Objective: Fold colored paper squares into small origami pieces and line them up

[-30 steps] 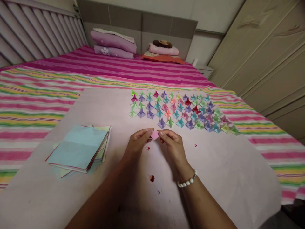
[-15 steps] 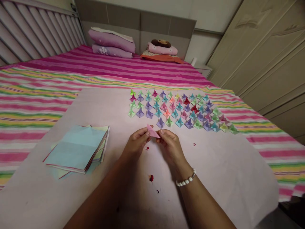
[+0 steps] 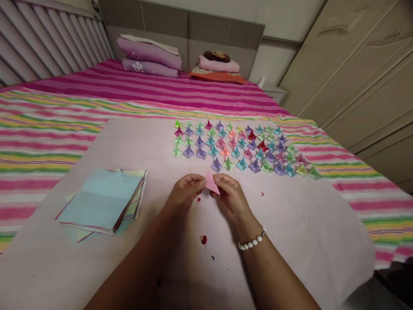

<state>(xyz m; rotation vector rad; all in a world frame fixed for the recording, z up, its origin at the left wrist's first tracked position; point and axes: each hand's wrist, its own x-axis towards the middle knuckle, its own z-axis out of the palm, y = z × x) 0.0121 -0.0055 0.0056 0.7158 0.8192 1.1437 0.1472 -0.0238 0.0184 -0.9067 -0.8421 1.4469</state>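
A small piece of folded pink paper (image 3: 212, 184), roughly triangular, is held up between my two hands above the pale sheet. My left hand (image 3: 186, 191) pinches its left edge between thumb and fingers. On the other side, my right hand (image 3: 231, 193) grips its right edge; a white bead bracelet (image 3: 252, 243) circles that wrist. Just beyond my hands stand several rows of small folded paper shapes (image 3: 242, 143) in purple, green, blue, pink and red. To the left lies a stack of square coloured paper (image 3: 102, 199) with a light blue sheet on top.
Small dark red scraps (image 3: 203, 240) lie on the pale sheet (image 3: 300, 241) near my forearms. The sheet covers part of a striped bed (image 3: 38, 146). Folded purple bedding (image 3: 150, 56) and a pink bundle (image 3: 219, 64) rest by the headboard. A wardrobe (image 3: 364, 77) stands right.
The folded pink paper has turned in my fingers, its narrow tip now pointing lower right and its top upward. My right hand has shifted its grip slightly upward along the edge.
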